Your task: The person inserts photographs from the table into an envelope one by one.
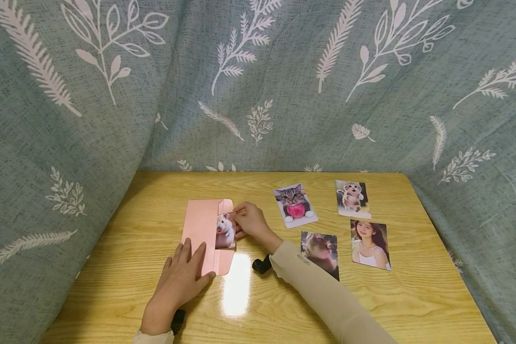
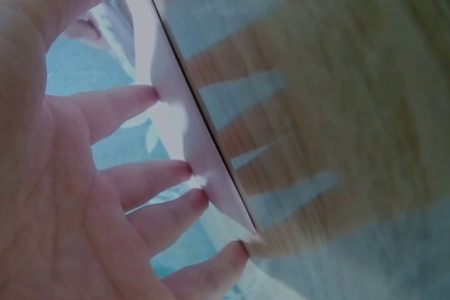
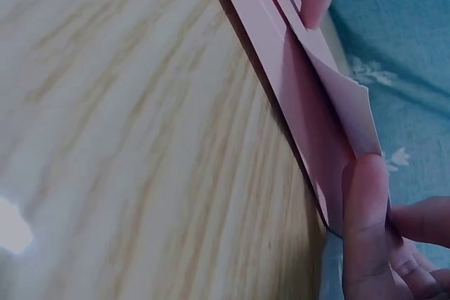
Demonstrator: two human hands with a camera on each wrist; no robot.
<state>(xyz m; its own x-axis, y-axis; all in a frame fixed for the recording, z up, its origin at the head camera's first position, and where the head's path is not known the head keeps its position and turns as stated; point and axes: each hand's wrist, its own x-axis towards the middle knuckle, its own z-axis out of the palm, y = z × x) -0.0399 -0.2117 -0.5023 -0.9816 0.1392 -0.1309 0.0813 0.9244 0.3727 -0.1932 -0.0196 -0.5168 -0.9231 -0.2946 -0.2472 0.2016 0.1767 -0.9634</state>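
Observation:
A pink envelope (image 1: 198, 215) lies on the wooden table with its flap opened toward the right. Partly inside its mouth is a photo card (image 1: 226, 233) of a small white-faced animal. My right hand (image 1: 250, 220) pinches the card's outer edge between thumb and fingers; in the right wrist view the card (image 3: 351, 107) bends up slightly over the pink flap (image 3: 299, 96). Across the envelope's lower part rests my left hand (image 1: 179, 274), fingers spread and touching the paper. The left wrist view shows those fingertips on the envelope's surface (image 2: 172, 96).
To the right lie a cat photo with a pink heart (image 1: 293, 205), a kitten photo (image 1: 353, 199), a woman's portrait photo (image 1: 370, 244) and a dark blurry photo (image 1: 320, 251), partly under the right sleeve (image 1: 314, 277). A patterned green curtain (image 1: 284, 119) surrounds the table.

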